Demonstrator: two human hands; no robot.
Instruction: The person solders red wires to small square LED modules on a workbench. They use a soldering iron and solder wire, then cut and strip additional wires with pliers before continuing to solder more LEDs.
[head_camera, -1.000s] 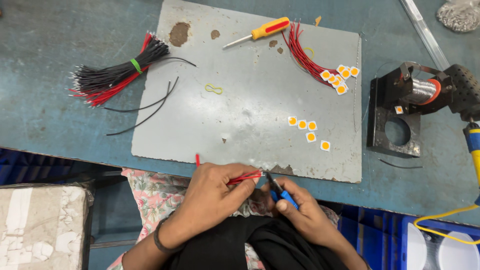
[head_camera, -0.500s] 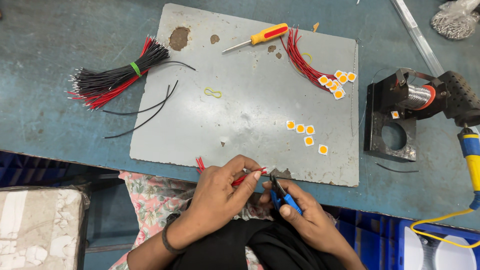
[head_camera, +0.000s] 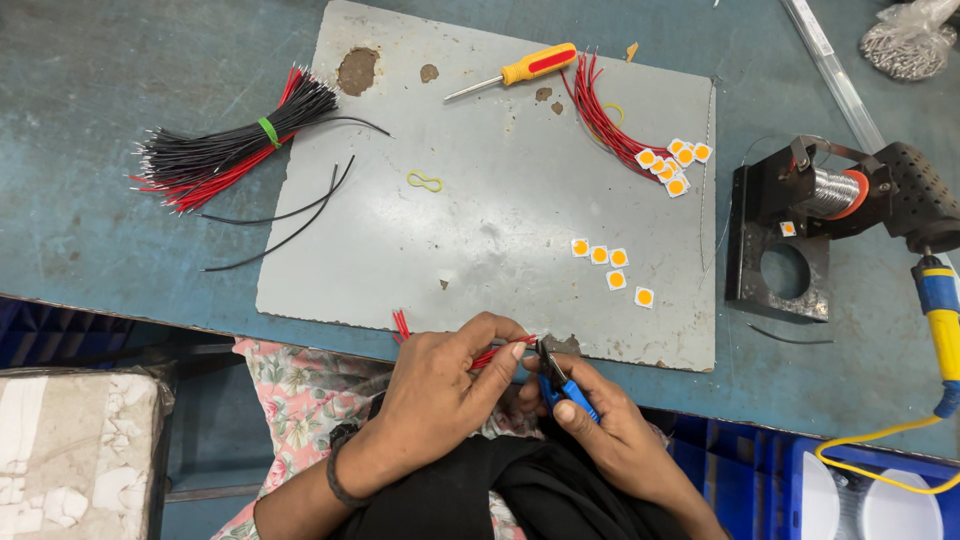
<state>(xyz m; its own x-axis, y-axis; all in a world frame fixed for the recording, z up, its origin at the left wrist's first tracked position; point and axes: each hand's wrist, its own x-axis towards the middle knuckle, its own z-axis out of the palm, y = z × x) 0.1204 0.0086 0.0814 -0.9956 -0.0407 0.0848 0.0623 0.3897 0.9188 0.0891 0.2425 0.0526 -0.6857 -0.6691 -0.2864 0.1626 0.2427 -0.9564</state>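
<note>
Head view: thin red wires (head_camera: 497, 353), blue-handled cutters (head_camera: 562, 385).

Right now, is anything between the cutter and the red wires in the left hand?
Nothing visible. The left hand pinches the red wires, and the blue-handled cutter in the right hand has its tip right at their ends.

You pinch thin red wires (head_camera: 500, 352) beside blue-handled cutters (head_camera: 562, 385) over a blue-green bench (head_camera: 120, 80). The mat (head_camera: 490, 210) is grey, the screwdriver (head_camera: 515, 71) yellow and red, your lap cloth (head_camera: 300, 385) pink floral.
</note>
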